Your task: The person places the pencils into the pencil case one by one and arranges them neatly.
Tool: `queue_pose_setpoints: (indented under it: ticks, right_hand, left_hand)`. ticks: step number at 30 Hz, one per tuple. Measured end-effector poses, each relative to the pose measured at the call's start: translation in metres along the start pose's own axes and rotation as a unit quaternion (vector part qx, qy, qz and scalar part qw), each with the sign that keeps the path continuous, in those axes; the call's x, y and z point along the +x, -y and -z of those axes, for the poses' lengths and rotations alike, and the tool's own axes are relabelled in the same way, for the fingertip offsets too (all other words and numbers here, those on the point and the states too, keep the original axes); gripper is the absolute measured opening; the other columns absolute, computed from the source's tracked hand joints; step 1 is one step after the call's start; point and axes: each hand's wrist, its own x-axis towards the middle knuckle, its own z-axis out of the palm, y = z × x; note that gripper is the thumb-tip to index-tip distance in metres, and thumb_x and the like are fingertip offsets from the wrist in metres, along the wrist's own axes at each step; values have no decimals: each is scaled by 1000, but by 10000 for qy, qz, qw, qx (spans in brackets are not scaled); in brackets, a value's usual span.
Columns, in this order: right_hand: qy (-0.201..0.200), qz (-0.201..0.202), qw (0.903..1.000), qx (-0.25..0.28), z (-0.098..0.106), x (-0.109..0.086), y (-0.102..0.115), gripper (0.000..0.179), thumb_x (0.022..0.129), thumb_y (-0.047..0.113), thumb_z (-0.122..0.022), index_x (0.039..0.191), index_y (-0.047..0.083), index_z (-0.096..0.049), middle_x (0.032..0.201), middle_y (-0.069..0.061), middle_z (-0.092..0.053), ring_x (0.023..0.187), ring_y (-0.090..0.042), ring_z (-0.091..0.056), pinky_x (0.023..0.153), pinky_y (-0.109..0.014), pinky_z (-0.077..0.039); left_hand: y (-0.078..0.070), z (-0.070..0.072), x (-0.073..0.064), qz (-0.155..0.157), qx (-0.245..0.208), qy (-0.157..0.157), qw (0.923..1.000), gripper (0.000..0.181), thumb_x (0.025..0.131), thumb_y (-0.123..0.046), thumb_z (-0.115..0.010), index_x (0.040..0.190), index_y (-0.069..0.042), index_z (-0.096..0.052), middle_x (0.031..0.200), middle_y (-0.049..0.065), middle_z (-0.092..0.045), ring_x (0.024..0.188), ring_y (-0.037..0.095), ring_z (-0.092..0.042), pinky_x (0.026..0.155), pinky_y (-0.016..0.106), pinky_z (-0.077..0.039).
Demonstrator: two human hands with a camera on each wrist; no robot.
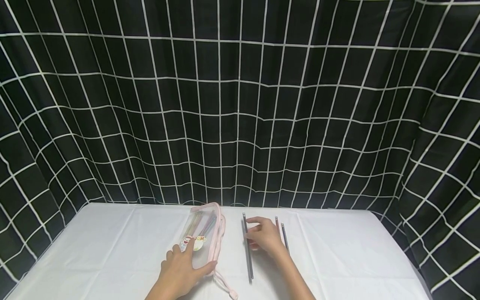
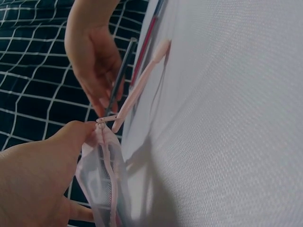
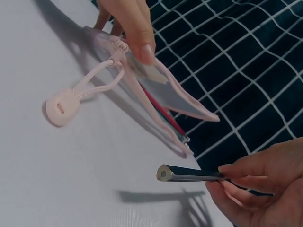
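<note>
My left hand (image 1: 177, 271) grips the near end of a clear mesh pencil pouch (image 1: 200, 255) with pink zipper trim. In the left wrist view, the thumb presses by the zipper (image 2: 105, 137). The pouch mouth gapes open in the right wrist view, with a red pencil (image 3: 163, 109) and other pencils inside. Just right of the pouch, my right hand (image 1: 265, 236) pinches a dark pencil (image 1: 248, 254) between thumb and fingers. That pencil is raised over the white cloth, and its flat, unsharpened end (image 3: 164, 173) shows in the right wrist view.
Beyond the right hand lie a red pencil (image 1: 277, 224) and a dark pencil (image 1: 285, 236) on the white tablecloth (image 1: 345, 254). A pink cord pull (image 1: 233, 294) hangs from the pouch's near end. A black curtain with white grid lines (image 1: 240, 104) closes off the back and sides.
</note>
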Motion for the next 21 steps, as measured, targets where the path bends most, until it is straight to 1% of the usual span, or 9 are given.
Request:
queue_pose_setpoints:
  ticks: [10, 15, 21]
  right_hand:
    - [8, 37, 9993, 364, -11, 6, 2, 48, 85, -12, -71, 132, -13, -62, 90, -19, -74, 72, -26, -75, 64, -39, -63]
    - [-16, 92, 9989, 464, -17, 9, 3, 48, 84, -14, -71, 131, -13, -63, 88, -18, -75, 69, -23, -75, 64, -38, -63]
    - [-42, 113, 9981, 596, -22, 12, 7, 50, 83, -14, -71, 132, -14, -62, 88, -20, -75, 68, -23, -74, 62, -37, -63]
  left_hand:
    - [0, 0, 1, 39, -5, 82, 10000, 99, 85, -70, -72, 150, 2, -51, 113, 34, -57, 101, 46, -59, 82, 64, -50]
    - [0, -1, 1, 42, -7, 57, 10000, 99, 85, -69, -72, 150, 2, -52, 113, 35, -57, 102, 47, -59, 82, 64, -50]
    - [0, 0, 0, 43, -26, 31, 10000, 99, 85, -69, -73, 150, 2, -52, 112, 34, -57, 101, 46, -59, 82, 63, -50]
